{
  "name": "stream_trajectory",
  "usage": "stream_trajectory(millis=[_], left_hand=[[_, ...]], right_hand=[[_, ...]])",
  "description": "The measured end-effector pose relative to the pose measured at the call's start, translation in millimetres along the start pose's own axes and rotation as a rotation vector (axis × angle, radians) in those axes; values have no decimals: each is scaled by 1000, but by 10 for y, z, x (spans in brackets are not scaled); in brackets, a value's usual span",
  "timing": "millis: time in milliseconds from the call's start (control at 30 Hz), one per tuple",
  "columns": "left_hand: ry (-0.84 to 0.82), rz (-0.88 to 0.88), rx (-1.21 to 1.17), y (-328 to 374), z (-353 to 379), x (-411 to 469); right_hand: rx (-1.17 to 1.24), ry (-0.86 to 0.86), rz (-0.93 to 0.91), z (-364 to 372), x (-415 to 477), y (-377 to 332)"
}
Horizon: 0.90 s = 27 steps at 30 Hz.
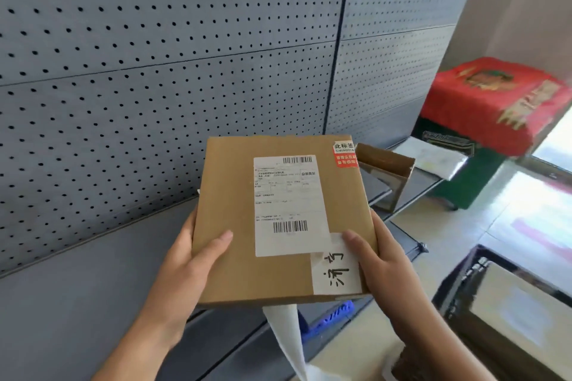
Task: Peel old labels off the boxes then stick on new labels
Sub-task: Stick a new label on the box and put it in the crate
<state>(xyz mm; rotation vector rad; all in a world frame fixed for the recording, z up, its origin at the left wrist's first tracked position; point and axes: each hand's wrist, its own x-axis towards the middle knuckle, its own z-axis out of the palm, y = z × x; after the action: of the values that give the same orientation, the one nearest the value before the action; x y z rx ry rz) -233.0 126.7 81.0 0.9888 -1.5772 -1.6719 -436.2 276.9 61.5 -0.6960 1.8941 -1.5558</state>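
Holding one flat square brown cardboard box over the front edge of a grey metal shelf, with its top face tilted toward the camera. Gripping its left edge with the left hand, with the thumb laid on the top face and the fingers hidden beneath. Gripping its right edge with the right hand, with the thumb pressing on a label corner. Counting three stickers on the top face. Finding one white printed shipping label with two barcodes near the middle. Finding one white handwritten label with black characters at the near right corner, overlapping the printed label's lower right corner. Finding one red and white sticker at the far right corner. Seeing one curled white paper strip hanging down from under the near edge, and one blue object below, too blurred to identify. Counting one more box on the shelf, a small open brown cardboard carton just beyond the far right corner, apart from it. Noting one red printed carton above one dark green crate past the shelf's end, and one black crate at the right. Facing a grey perforated back panel closing off the far side. Leaving open shelf surface left of the box, and pale tiled floor between shelf edge and black crate.
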Motion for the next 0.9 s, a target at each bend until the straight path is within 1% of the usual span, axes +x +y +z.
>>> stream_trajectory(millis=[267,400,700,900], left_hand=[[-224,32,27,74,922,89],[-360,19,43,40,1391,214],[-708,-39,97,-170,2357,414],[-875,-36,137,-299,2914,327]], right_hand=[[51,219,-2,-909,-322,75],[35,377,9,-1268,-491,201],[-7,759,96,-1787,-929,467],[31,896,154,-2082,-1208,626]])
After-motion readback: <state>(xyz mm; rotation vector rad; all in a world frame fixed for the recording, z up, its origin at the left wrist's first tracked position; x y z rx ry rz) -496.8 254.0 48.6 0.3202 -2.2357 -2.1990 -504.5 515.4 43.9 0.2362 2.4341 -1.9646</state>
